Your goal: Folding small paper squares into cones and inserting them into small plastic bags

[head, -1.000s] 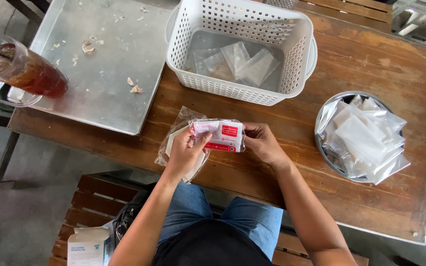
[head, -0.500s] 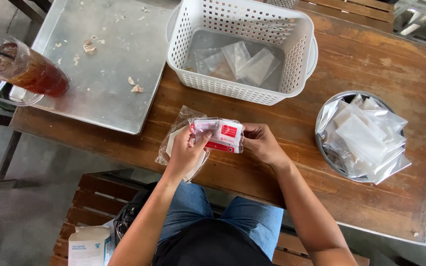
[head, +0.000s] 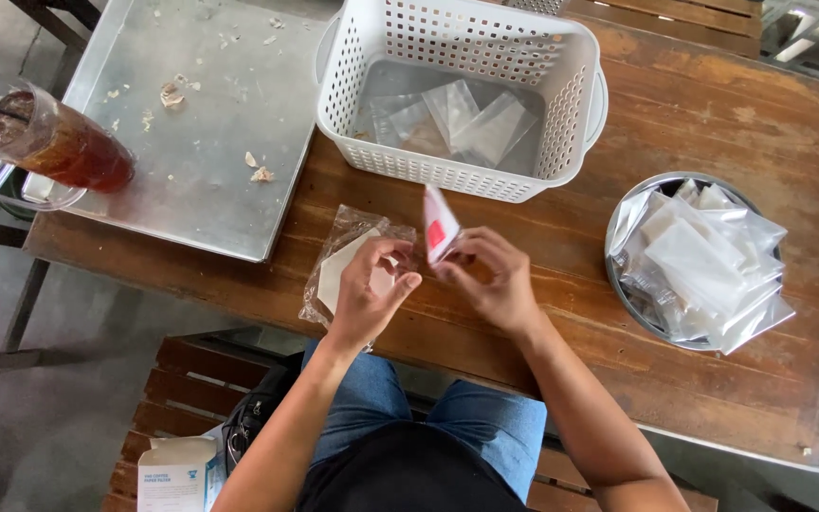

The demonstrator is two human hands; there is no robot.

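Head view, straight down, close

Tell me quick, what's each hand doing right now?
Left hand: fingers curled, resting on the clear plastic bag on the table.
Right hand: pinching the small white and red packet, held upright on edge.

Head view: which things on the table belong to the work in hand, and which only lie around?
In use:
small white-and-red packet, in right hand
clear bag, under left hand
white basket
metal bowl of sachets

Lying about:
iced drink
metal tray
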